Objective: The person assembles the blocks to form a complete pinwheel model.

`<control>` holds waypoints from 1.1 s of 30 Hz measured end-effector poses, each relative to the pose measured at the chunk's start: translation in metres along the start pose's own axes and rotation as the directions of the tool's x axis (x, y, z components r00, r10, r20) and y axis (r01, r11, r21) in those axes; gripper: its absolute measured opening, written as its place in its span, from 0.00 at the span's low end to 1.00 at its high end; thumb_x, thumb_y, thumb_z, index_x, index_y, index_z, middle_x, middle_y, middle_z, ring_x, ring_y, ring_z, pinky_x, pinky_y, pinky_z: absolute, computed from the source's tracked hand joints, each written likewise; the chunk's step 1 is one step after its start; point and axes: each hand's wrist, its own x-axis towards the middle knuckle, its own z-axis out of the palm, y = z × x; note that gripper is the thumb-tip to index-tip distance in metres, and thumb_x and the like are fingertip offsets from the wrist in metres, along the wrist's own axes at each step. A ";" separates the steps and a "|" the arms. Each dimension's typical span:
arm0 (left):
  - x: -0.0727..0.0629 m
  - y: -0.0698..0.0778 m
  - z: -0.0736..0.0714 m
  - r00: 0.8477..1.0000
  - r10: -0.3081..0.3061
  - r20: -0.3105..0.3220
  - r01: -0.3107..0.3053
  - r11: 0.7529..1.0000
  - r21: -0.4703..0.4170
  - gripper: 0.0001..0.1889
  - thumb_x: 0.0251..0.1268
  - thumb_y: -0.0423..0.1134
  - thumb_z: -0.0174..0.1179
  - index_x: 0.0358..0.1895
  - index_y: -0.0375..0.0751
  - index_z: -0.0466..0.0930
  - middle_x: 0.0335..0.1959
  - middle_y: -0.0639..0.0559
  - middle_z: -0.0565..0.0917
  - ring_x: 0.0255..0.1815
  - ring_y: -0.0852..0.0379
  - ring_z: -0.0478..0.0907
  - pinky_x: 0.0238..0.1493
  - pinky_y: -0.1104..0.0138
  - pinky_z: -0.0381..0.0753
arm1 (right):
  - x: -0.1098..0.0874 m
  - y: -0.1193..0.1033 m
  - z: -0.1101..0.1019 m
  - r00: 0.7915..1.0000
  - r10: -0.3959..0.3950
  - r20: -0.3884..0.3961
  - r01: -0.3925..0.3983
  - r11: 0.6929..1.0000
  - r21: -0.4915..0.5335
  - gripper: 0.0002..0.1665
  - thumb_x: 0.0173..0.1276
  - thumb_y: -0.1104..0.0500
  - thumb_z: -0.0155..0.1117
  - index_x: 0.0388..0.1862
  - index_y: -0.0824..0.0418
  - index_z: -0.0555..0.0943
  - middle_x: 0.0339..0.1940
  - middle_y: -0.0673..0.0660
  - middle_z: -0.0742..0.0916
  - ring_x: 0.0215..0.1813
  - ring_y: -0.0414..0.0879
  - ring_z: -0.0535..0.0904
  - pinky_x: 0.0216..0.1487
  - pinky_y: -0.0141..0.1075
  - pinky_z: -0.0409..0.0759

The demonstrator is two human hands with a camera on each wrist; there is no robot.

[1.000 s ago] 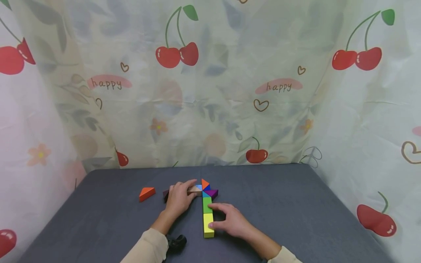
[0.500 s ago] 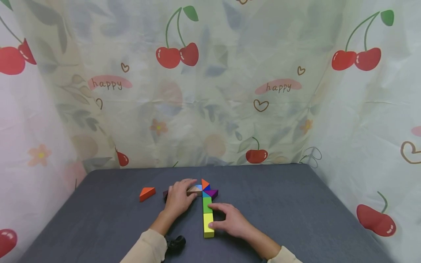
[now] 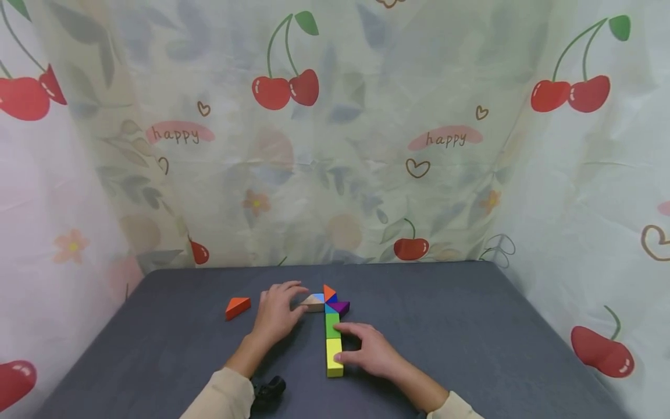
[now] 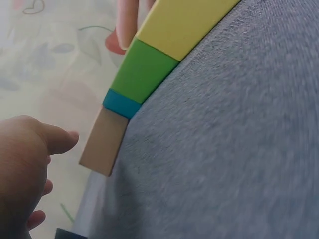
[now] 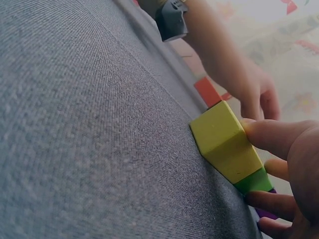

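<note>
Wooden blocks lie joined in a row and pinwheel in the head view. The yellow block (image 3: 334, 352) is nearest, then the green block (image 3: 332, 325). Beyond them meet blue triangles (image 3: 331, 309), a purple block (image 3: 342, 306), an orange triangle (image 3: 328, 293) and a beige block (image 3: 314, 305). My right hand (image 3: 374, 352) touches the row's right side, thumb on yellow, index finger on green, fingers extended. My left hand (image 3: 274, 311) hovers left of the beige block, fingers loosely bent, thumb apart from it in the left wrist view. A dark corner (image 4: 70, 234) shows below that hand.
A loose orange-red triangular block (image 3: 238, 307) lies to the left on the dark grey table (image 3: 460, 326). A black device (image 3: 269, 390) sits at my left wrist. Patterned curtains (image 3: 340, 174) surround the table's back and sides.
My left hand has drawn slightly left, away from the beige block, and now covers the dark block seen earlier. The right hand stays on the yellow and green blocks. The view shifted slightly.
</note>
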 end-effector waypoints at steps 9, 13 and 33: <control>-0.003 -0.010 -0.018 1.000 0.015 -0.019 -0.015 0.999 0.042 0.19 0.54 0.44 0.73 0.51 0.54 0.85 0.60 0.53 0.79 0.57 0.47 0.72 0.53 0.48 0.66 | 0.001 0.000 0.000 1.000 0.021 0.001 -0.021 1.000 -0.004 0.35 0.58 0.43 0.74 0.64 0.50 0.78 0.63 0.53 0.79 0.66 0.57 0.67 0.63 0.60 0.63; -0.007 -0.017 -0.024 0.999 0.022 -0.027 -0.021 0.999 0.047 0.20 0.53 0.43 0.74 0.51 0.54 0.85 0.60 0.52 0.79 0.57 0.46 0.72 0.52 0.48 0.66 | 0.000 0.000 0.000 1.000 0.021 0.006 -0.021 1.000 0.001 0.35 0.58 0.44 0.74 0.64 0.50 0.77 0.63 0.53 0.79 0.66 0.57 0.67 0.63 0.60 0.62; -0.027 -0.046 -0.037 0.998 -0.057 0.032 0.050 0.984 0.174 0.21 0.51 0.45 0.75 0.51 0.52 0.85 0.47 0.54 0.85 0.50 0.48 0.74 0.53 0.46 0.63 | 0.000 -0.001 0.001 1.000 0.028 0.010 -0.028 1.000 -0.002 0.35 0.57 0.43 0.74 0.64 0.49 0.77 0.63 0.53 0.78 0.66 0.58 0.67 0.63 0.61 0.62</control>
